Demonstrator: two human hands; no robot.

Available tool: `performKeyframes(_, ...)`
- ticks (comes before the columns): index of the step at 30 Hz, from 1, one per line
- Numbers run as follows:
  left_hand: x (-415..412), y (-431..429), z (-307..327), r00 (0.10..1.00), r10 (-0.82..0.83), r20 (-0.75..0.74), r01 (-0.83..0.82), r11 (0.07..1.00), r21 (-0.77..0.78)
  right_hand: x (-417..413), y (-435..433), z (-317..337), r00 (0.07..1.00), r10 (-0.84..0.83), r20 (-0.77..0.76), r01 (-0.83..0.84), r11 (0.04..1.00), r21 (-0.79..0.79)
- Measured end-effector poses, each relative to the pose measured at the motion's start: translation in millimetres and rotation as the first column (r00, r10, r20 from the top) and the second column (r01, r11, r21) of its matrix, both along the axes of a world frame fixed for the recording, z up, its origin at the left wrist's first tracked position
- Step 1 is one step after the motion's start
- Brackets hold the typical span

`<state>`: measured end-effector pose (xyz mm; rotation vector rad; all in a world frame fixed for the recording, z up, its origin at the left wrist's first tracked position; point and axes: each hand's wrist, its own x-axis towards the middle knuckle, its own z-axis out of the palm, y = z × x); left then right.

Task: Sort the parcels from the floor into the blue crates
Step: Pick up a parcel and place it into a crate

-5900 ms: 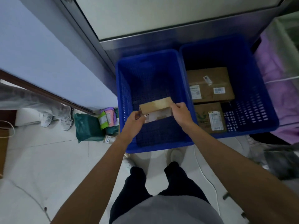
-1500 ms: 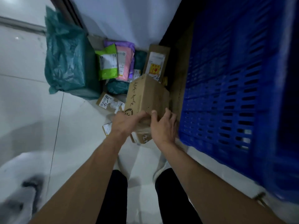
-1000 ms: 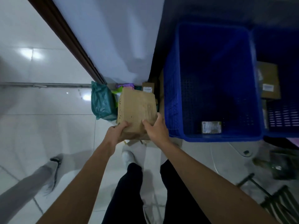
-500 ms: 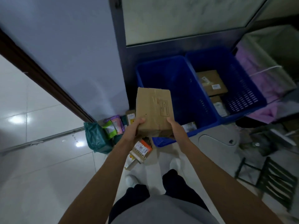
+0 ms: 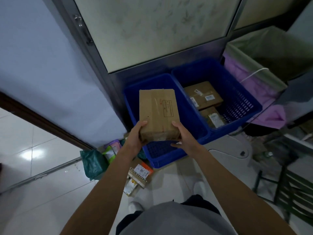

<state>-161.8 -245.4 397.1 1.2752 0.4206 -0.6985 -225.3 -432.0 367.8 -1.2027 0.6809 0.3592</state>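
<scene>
While it hangs above the left crate (image 5: 162, 155), over that crate's near half, the box (image 5: 158, 114) is carried by its near short end alone, its long side running away from the person and its far end tipped up. The left hand (image 5: 135, 136) clamps the near left corner, thumb on the top face and fingers curled beneath. The right hand (image 5: 183, 136) takes the opposite corner, thumb over the top edge and fingers reaching under the bottom.

It looks like stiff taped cardboard that will hold its shape and not sag. Two hands on it suggest some weight, though the contents cannot be told. The tape strip down the top is probably slick, so bare cardboard is the better surface to press on. Held at one end, the far end wants to drop. Sliding the hands to the long sides near the middle would steady it for lowering.

Right of the left crate stands the right crate (image 5: 240, 106), touching it, with two boxes (image 5: 203, 95) inside. Left of the left crate and just before its near corner, on the floor (image 5: 42, 200), lie a green bag (image 5: 92, 163), pouches (image 5: 111, 150) and small parcels (image 5: 140, 173) not yet sorted.
</scene>
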Motion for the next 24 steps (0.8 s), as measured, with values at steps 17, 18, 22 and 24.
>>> performKeyframes(17, -5.0, -236.6, 39.6, 0.968, -0.148, 0.204, 0.068, 0.932, 0.357, 32.0, -175.4, 38.2, 0.92, 0.299, 0.252, 0.131, 0.371, -0.919)
performKeyframes(18, -2.0, -244.0, 44.2, 0.979, -0.092, 0.181, 0.034, 0.953, 0.301, 35.2, -177.0, 38.1, 0.9, 0.362, 0.242, 0.143, 0.279, -0.95)
performKeyframes(22, 19.4, -261.3, 41.7, 0.982, 0.017, 0.187, -0.056, 0.977, 0.205, 49.8, -182.0, 30.9, 0.786, 0.578, 0.221, 0.28, -0.013, -0.96)
performKeyframes(24, 33.8, -262.8, 36.6, 0.982, 0.134, 0.132, -0.153, 0.978, 0.143, 56.3, -182.4, 22.7, 0.695, 0.69, 0.205, 0.367, -0.094, -0.926)
